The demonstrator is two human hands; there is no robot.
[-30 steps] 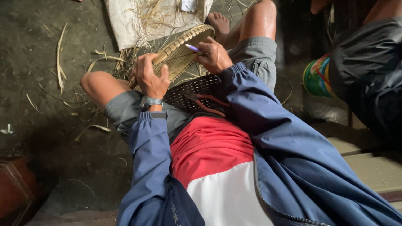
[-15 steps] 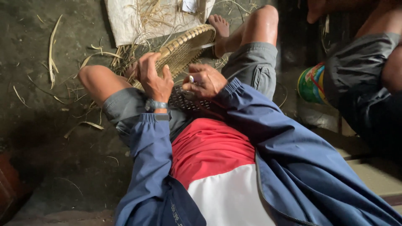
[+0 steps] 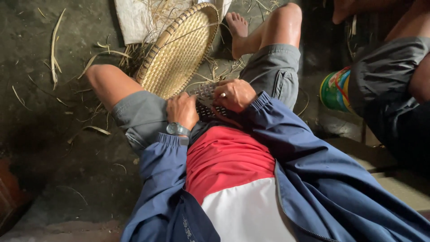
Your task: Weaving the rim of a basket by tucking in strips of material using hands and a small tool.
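Both hands have dropped from the basket's rim to its near edge in the lap since the earlier frame. Left of the woven basket (image 3: 181, 51), bamboo strips (image 3: 54, 45) litter the floor. At the basket's near edge, the left hand (image 3: 182, 110) is curled shut gripping the weave; beside it the right hand (image 3: 234, 95) presses closed on the dark weave (image 3: 205, 101). Far right of the basket stands a green can (image 3: 335, 89).

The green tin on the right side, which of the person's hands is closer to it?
Right. The right hand rests on the woven basket in the lap, on the side toward the green tin; the left hand lies farther away, beyond it.
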